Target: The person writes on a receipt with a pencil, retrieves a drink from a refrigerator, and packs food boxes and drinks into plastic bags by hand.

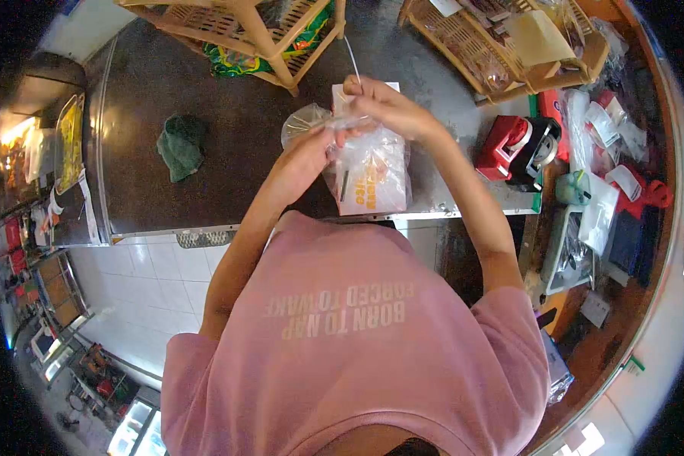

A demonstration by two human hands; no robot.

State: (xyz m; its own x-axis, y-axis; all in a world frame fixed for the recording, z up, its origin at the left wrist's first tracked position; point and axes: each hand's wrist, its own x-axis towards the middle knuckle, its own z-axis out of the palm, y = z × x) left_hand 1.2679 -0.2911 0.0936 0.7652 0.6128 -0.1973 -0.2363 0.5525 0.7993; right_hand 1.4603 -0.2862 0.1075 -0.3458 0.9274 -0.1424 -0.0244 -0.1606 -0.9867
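A white and orange-pink box [372, 182] with orange lettering lies inside a clear plastic bag [394, 158] in front of my body. My left hand [309, 158] is closed around the gathered neck of the bag, and a loose plastic flap [300, 125] spreads out to its left. Above the box, my right hand [391, 108] has its fingers curled in at the bag's neck. A thin white strip [353, 57] sticks up from those fingers, pinched at its lower end. The two hands are close together, and plastic partly covers the fingertips.
A dark green cloth [181, 147] lies on the dark counter [228, 167] to the left. Two tan racks [281, 57] [471, 53] stand at the back. A red and black tape dispenser [518, 150] sits on the right, beside plastic bags and a green cup [573, 188].
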